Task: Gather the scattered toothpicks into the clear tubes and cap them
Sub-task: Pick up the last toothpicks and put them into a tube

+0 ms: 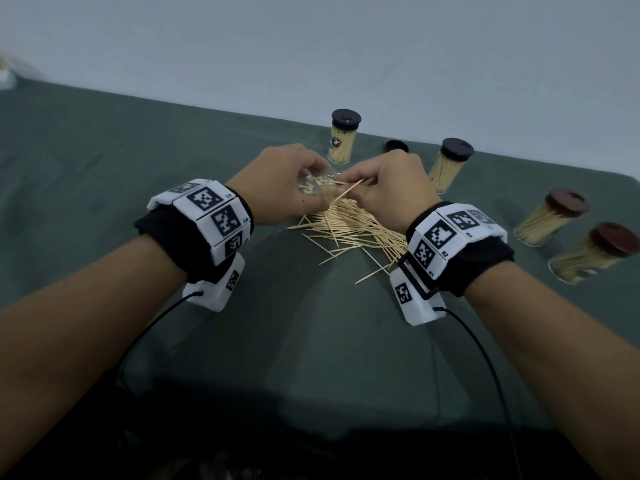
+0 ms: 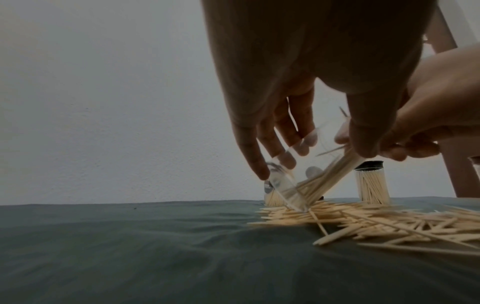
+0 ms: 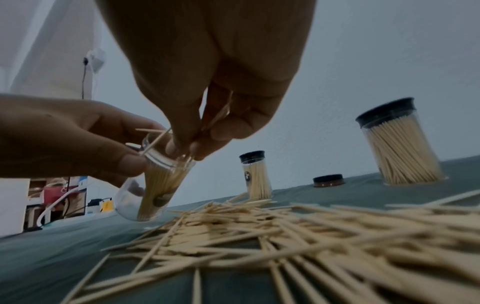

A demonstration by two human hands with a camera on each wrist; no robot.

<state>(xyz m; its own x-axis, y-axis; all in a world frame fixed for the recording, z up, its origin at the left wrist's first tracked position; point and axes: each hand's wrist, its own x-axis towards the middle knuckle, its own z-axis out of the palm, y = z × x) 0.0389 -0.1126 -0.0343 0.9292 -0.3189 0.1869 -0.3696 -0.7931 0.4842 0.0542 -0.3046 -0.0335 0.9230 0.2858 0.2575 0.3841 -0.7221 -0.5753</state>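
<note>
- Open tube: in the head view mostly hidden between the left hand and right hand; rim not visible.
- Loose black cap: lower part hidden behind the right hand.
- Nearest brown-capped tube: blurred; contents smeared.
- Tube label: too small to read.
- Toothpick pile: foreground blurred, cut off at the right and bottom edges.

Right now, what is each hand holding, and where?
Left hand grips the tilted clear tube near its open rim; right hand pinches toothpicks at their upper ends.
</note>
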